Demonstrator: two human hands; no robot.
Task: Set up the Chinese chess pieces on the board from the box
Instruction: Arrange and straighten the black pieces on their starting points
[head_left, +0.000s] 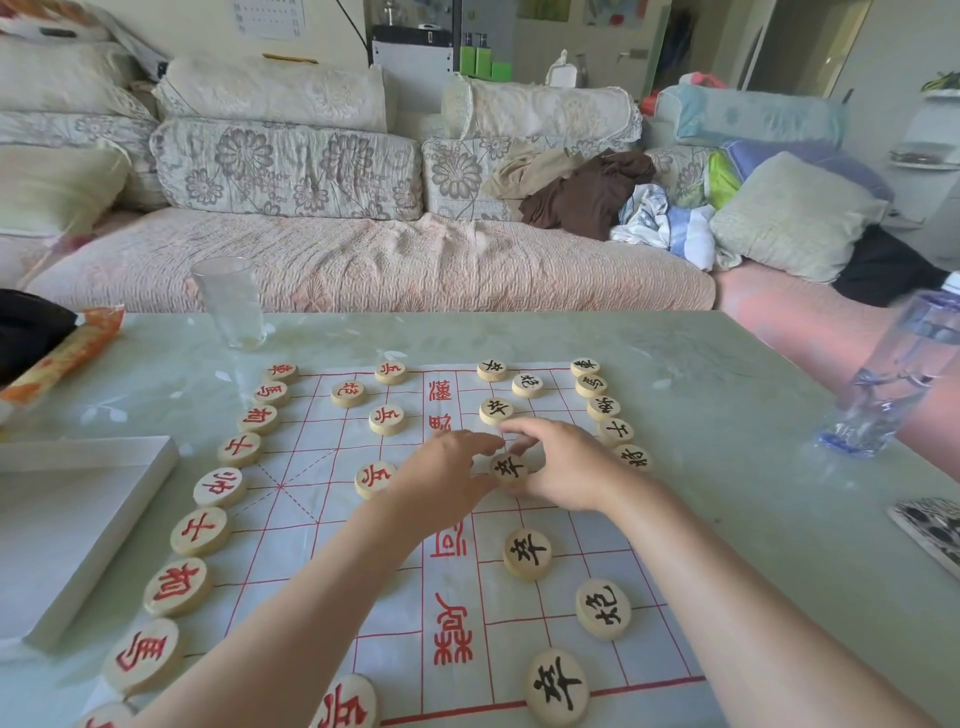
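Note:
A white paper board (363, 561) with red grid lines lies on the pale green table. Round wooden pieces with red characters line its left edge (200, 531), and others with black characters line its right edge (602, 408). Near the board's middle sits a black-character pawn (510, 467). My left hand (447, 475) and my right hand (563, 465) meet over it, and fingertips of both hands touch its rim. More black pawns (527, 553) stand nearer to me on the right half.
A white box lid (67, 525) lies left of the board. An empty glass (231, 306) stands at the table's far side. A clear water bottle (898, 374) stands at the right edge. A snack packet (62, 358) lies far left. A sofa runs behind the table.

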